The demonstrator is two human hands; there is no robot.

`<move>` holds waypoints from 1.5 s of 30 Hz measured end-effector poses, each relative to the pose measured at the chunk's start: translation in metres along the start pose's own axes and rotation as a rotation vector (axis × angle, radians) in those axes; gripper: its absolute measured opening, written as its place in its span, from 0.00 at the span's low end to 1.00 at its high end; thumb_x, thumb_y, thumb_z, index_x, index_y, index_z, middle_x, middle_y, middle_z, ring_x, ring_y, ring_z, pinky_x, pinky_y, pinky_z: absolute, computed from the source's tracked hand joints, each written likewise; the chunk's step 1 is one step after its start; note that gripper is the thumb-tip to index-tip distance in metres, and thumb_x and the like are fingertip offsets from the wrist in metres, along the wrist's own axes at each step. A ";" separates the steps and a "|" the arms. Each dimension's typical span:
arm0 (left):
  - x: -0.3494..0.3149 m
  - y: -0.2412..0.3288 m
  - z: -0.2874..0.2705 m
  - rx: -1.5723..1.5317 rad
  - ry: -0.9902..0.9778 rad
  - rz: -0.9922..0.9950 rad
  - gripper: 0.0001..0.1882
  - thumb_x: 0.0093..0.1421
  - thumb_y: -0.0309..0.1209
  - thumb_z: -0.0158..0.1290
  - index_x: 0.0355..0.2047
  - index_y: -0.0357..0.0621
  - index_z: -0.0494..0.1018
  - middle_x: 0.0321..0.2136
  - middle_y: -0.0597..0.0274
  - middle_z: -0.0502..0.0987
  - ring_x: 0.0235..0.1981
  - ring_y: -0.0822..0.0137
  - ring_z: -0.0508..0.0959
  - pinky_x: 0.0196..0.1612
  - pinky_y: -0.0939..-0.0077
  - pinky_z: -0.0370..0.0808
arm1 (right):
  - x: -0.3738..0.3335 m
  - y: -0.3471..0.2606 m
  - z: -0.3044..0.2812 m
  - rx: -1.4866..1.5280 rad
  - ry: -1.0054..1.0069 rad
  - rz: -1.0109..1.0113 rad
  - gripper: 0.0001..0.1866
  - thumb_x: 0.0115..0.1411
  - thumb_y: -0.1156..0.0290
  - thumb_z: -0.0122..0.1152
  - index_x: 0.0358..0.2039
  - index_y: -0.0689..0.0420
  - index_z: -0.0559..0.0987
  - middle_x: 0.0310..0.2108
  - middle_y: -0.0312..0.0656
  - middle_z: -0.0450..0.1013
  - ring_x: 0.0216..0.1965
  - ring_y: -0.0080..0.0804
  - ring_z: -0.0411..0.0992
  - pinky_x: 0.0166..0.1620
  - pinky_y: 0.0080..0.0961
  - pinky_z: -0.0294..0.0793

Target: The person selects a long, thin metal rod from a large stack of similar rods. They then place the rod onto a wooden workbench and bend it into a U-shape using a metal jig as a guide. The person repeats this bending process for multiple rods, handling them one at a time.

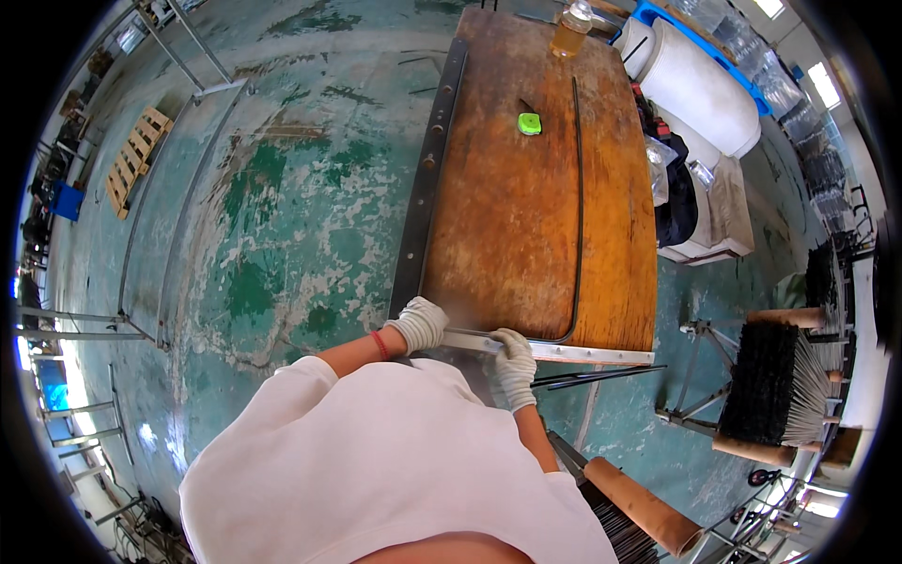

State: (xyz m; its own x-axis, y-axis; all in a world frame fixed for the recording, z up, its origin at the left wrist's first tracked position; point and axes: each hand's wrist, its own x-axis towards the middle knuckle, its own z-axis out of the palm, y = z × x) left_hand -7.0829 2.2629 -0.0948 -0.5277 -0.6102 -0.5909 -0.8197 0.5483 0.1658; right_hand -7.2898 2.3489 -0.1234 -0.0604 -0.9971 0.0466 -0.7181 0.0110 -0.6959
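Observation:
A long thin black rod (578, 188) lies on the worn wooden table (498, 226), bending in a rounded corner toward the near edge. Its short leg runs left to my right hand (514, 365), gloved in white knit, whose fingers close over it at the metal edge strip (592, 354). At the table's near left corner, my left hand (420, 325), also gloved, is curled closed beside the dark drilled metal bar (432, 169). Whatever lies inside its fingers is hidden.
Farther up the table sit a green tape measure (530, 124) and a jar of amber liquid (570, 30). Dark rods (601, 376) jut out below the near edge. Right of the table are white rolls (700, 85); a wooden pallet (139, 162) lies on the floor at left.

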 end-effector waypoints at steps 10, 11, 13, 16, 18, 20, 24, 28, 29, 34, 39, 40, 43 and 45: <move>-0.002 0.011 -0.015 -0.255 0.119 0.152 0.16 0.50 0.30 0.45 0.39 0.46 0.76 0.33 0.53 0.78 0.37 0.55 0.77 0.42 0.61 0.71 | -0.006 0.009 -0.019 -0.016 0.127 0.069 0.23 0.46 0.82 0.51 0.44 0.50 0.76 0.44 0.41 0.73 0.52 0.39 0.66 0.58 0.36 0.60; -0.003 0.012 -0.019 -0.281 0.096 0.147 0.17 0.50 0.30 0.45 0.40 0.47 0.76 0.34 0.53 0.78 0.37 0.55 0.77 0.43 0.61 0.71 | -0.005 0.009 -0.020 -0.027 0.110 0.042 0.23 0.47 0.82 0.51 0.45 0.49 0.76 0.45 0.41 0.72 0.52 0.38 0.66 0.59 0.37 0.58; -0.005 0.015 -0.029 -0.317 0.045 0.123 0.18 0.51 0.31 0.44 0.42 0.47 0.75 0.35 0.54 0.78 0.39 0.55 0.77 0.44 0.61 0.71 | -0.004 0.007 -0.019 -0.010 0.060 0.021 0.24 0.47 0.81 0.51 0.46 0.48 0.75 0.47 0.40 0.71 0.55 0.37 0.64 0.61 0.39 0.53; -0.008 0.017 -0.038 -0.369 -0.001 0.084 0.19 0.52 0.31 0.43 0.44 0.48 0.74 0.38 0.55 0.78 0.41 0.56 0.76 0.47 0.63 0.70 | -0.001 0.000 -0.014 -0.030 0.020 -0.047 0.23 0.48 0.81 0.50 0.46 0.48 0.75 0.46 0.42 0.71 0.53 0.40 0.65 0.61 0.38 0.55; -0.011 0.013 -0.036 -0.429 0.013 0.071 0.20 0.52 0.31 0.43 0.45 0.49 0.74 0.39 0.56 0.77 0.42 0.56 0.76 0.48 0.64 0.70 | -0.001 -0.002 -0.008 -0.068 -0.045 -0.043 0.23 0.48 0.79 0.51 0.46 0.48 0.74 0.46 0.40 0.71 0.54 0.37 0.65 0.61 0.39 0.54; -0.002 0.006 -0.022 -0.413 0.020 0.088 0.20 0.53 0.32 0.43 0.46 0.51 0.73 0.40 0.56 0.77 0.43 0.57 0.76 0.49 0.65 0.70 | -0.001 -0.004 -0.005 -0.107 -0.122 -0.011 0.22 0.48 0.78 0.53 0.46 0.47 0.73 0.46 0.38 0.72 0.54 0.35 0.65 0.60 0.42 0.54; 0.008 0.000 0.001 -0.426 0.115 0.117 0.18 0.53 0.33 0.43 0.44 0.54 0.74 0.39 0.57 0.77 0.42 0.57 0.76 0.47 0.65 0.71 | -0.004 0.000 -0.003 -0.108 -0.121 -0.023 0.20 0.49 0.76 0.54 0.44 0.46 0.74 0.45 0.37 0.72 0.53 0.34 0.65 0.60 0.41 0.55; 0.007 0.002 -0.005 -0.487 0.043 0.100 0.17 0.53 0.33 0.45 0.43 0.52 0.75 0.39 0.57 0.78 0.42 0.57 0.76 0.46 0.68 0.72 | -0.006 -0.008 -0.009 -0.024 -0.042 0.063 0.18 0.49 0.77 0.53 0.42 0.47 0.75 0.44 0.38 0.72 0.51 0.37 0.66 0.57 0.36 0.60; 0.003 0.005 -0.009 -0.474 0.068 0.112 0.17 0.52 0.33 0.45 0.43 0.51 0.75 0.39 0.57 0.77 0.42 0.57 0.76 0.46 0.68 0.72 | -0.005 0.002 -0.011 0.037 -0.011 0.073 0.18 0.49 0.79 0.51 0.41 0.49 0.76 0.42 0.40 0.73 0.49 0.39 0.67 0.54 0.32 0.64; -0.002 -0.001 -0.002 -0.525 0.130 0.154 0.17 0.54 0.31 0.46 0.44 0.50 0.74 0.40 0.57 0.77 0.44 0.58 0.76 0.49 0.71 0.70 | -0.015 0.034 -0.036 0.422 0.361 0.416 0.13 0.58 0.79 0.48 0.40 0.57 0.79 0.34 0.37 0.77 0.38 0.21 0.72 0.47 0.18 0.68; -0.002 0.004 -0.005 -0.574 0.093 0.126 0.18 0.55 0.31 0.44 0.45 0.48 0.73 0.42 0.55 0.76 0.45 0.57 0.75 0.50 0.71 0.69 | -0.046 0.063 -0.070 0.771 0.606 0.537 0.11 0.59 0.81 0.48 0.39 0.64 0.78 0.37 0.42 0.76 0.39 0.27 0.73 0.48 0.22 0.70; -0.001 0.006 -0.005 -0.571 0.090 0.123 0.18 0.55 0.31 0.44 0.46 0.48 0.73 0.42 0.55 0.76 0.45 0.57 0.75 0.50 0.71 0.69 | -0.052 0.071 -0.072 0.808 0.622 0.545 0.11 0.59 0.81 0.48 0.38 0.64 0.78 0.37 0.42 0.76 0.39 0.27 0.73 0.47 0.22 0.71; 0.004 0.011 0.002 -0.480 0.155 0.140 0.17 0.54 0.33 0.48 0.44 0.48 0.73 0.41 0.54 0.76 0.43 0.56 0.75 0.48 0.69 0.70 | -0.065 0.085 -0.068 0.813 0.661 0.574 0.11 0.59 0.81 0.47 0.37 0.63 0.79 0.34 0.39 0.76 0.37 0.25 0.72 0.46 0.19 0.70; 0.011 0.013 0.005 -0.419 0.205 0.146 0.15 0.53 0.35 0.50 0.42 0.49 0.74 0.39 0.55 0.76 0.42 0.55 0.75 0.47 0.67 0.71 | -0.063 0.080 -0.068 0.826 0.674 0.586 0.11 0.58 0.81 0.48 0.37 0.63 0.79 0.33 0.39 0.76 0.35 0.24 0.72 0.44 0.19 0.70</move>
State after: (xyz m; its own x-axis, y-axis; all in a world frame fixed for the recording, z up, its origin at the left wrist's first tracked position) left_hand -7.0980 2.2662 -0.1033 -0.6426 -0.6668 -0.3774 -0.7308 0.3852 0.5636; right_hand -7.3901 2.4173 -0.1333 -0.7524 -0.6150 -0.2358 0.1818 0.1502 -0.9718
